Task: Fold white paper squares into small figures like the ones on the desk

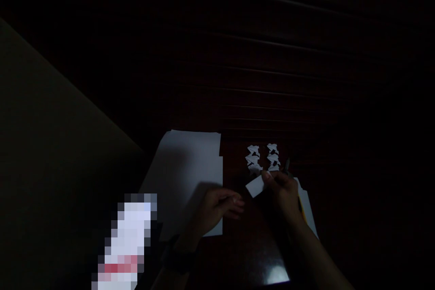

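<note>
My right hand (282,190) pinches a small white piece of paper (254,186) between thumb and fingers. The paper looks flat and rectangular, tilted above the dark table. To its left, my left hand (222,205) holds nothing, its fingers loosely bent and apart, over the right edge of a stack of white paper sheets (190,167). Just beyond my right hand, several small folded paper pieces lie in two columns, a left column (253,159) and a right column (273,159). My right hand hides part of the nearest ones.
The dark, glossy table (238,258) reflects light near its front. Beside my right forearm lie more white paper (309,208) and a thin yellow object (302,210), partly hidden. A dark pointed object (287,164) sits behind my right hand. A bright pixelated shape (131,240) covers the lower left.
</note>
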Demonstrator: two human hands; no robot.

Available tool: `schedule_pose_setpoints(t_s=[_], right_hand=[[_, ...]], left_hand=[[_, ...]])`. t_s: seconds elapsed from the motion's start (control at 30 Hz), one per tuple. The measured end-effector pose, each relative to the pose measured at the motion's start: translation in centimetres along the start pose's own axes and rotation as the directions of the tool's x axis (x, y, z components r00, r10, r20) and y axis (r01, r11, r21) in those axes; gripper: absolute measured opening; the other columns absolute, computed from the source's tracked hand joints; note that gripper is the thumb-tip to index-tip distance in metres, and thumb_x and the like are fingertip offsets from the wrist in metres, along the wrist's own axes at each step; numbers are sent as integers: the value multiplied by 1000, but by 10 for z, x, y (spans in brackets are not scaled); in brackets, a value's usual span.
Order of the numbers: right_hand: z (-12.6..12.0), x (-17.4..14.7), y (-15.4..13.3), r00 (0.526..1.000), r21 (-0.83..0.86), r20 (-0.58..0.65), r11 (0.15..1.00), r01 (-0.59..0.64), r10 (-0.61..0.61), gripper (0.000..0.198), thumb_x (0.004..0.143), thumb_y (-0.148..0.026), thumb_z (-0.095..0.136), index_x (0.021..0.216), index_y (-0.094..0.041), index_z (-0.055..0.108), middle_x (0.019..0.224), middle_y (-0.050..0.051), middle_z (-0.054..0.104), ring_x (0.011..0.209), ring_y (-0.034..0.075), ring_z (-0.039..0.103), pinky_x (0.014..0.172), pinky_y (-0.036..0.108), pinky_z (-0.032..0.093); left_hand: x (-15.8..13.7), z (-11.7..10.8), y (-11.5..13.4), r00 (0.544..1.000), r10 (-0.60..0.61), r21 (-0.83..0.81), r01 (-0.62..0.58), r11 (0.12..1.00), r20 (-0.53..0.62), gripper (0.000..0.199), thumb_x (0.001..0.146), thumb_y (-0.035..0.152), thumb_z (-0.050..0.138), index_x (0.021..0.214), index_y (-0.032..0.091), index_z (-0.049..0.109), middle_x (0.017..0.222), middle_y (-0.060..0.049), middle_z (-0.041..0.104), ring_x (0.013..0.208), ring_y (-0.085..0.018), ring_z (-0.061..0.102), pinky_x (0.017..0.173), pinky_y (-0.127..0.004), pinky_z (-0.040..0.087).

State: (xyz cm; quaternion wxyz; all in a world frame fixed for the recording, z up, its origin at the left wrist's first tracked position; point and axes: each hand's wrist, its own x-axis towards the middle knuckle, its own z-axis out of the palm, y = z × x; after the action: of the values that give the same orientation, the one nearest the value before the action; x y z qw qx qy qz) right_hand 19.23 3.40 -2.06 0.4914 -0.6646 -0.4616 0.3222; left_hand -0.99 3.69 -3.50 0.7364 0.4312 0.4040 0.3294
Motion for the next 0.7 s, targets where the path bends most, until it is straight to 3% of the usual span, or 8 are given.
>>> schedule_pose_setpoints(t_s=[0.07, 0.13, 0.2, 0.27, 0.37, 0.5, 0.6, 0.7], right_hand=[[-2, 0, -3, 987, -25, -123, 995, 97, -99, 22, 81, -37, 60, 79, -16, 68, 73, 4, 66, 68, 20, 60, 62, 30, 46], [0, -5, -6, 958, -73, -110, 964, 256, -263, 17, 84, -30, 57, 86, -20, 70, 90, 6, 68, 84, 23, 61, 75, 36, 48], [8, -14, -8, 896, -114, 60, 889, 443, -439, 21, 86, -22, 53, 98, -25, 69, 106, 6, 66, 98, 24, 59, 85, 39, 46], [17, -24, -8, 787, -126, 242, 786, 605, -568, 31, 85, -15, 52, 110, -29, 65, 118, 4, 62, 107, 23, 55, 91, 41, 43], [28, -36, -8, 702, -122, 418, 730, 672, -576, 41, 82, -13, 55, 120, -30, 58, 124, 3, 58, 115, 25, 49, 96, 45, 40], [29, -35, -13, 764, -97, 389, 802, 589, -514, 39, 80, -19, 60, 118, -27, 59, 119, 4, 61, 117, 25, 47, 97, 44, 40], [25, -27, -15, 856, -96, 309, 881, 463, -416, 43, 80, -21, 63, 122, -26, 55, 120, 5, 60, 114, 24, 50, 97, 41, 40], [23, -21, -14, 881, -41, 359, 938, 344, -307, 39, 77, -21, 67, 115, -26, 61, 112, 5, 63, 103, 22, 57, 89, 36, 45]], left_hand=[[1, 0, 1, 1000, -16, -40, 15, 999, -27, 30, 76, 37, 65, 89, 11, 68, 88, -16, 71, 74, -25, 69, 61, -36, 58], [2, 2, 0, 999, -41, -118, 38, 992, -22, 36, 79, 42, 60, 93, 10, 68, 95, -18, 70, 78, -26, 69, 67, -39, 57], [4, 7, -1, 998, -59, -221, 55, 974, -8, 41, 83, 46, 53, 100, 10, 66, 102, -19, 67, 83, -25, 68, 73, -40, 55], [6, 11, -3, 999, -43, -307, 33, 951, -26, 41, 85, 45, 51, 104, 12, 64, 103, -17, 66, 85, -23, 66, 72, -37, 54], [8, 12, -6, 994, 5, -334, -42, 942, -111, 35, 85, 41, 54, 106, 15, 62, 102, -12, 65, 82, -19, 64, 64, -28, 52], [9, 2, -6, 988, 38, -194, -67, 979, -150, 33, 85, 40, 53, 104, 15, 62, 96, -9, 64, 75, -16, 62, 57, -24, 48], [9, -7, -7, 999, 32, 75, -31, 997, -20, 32, 86, 40, 51, 93, 13, 66, 74, -5, 64, 62, -13, 58, 52, -22, 43], [7, -10, -8, 992, 38, 311, -74, 948, 119, 30, 84, 38, 53, 80, 13, 69, 56, 0, 59, 52, -11, 53, 48, -20, 37]])
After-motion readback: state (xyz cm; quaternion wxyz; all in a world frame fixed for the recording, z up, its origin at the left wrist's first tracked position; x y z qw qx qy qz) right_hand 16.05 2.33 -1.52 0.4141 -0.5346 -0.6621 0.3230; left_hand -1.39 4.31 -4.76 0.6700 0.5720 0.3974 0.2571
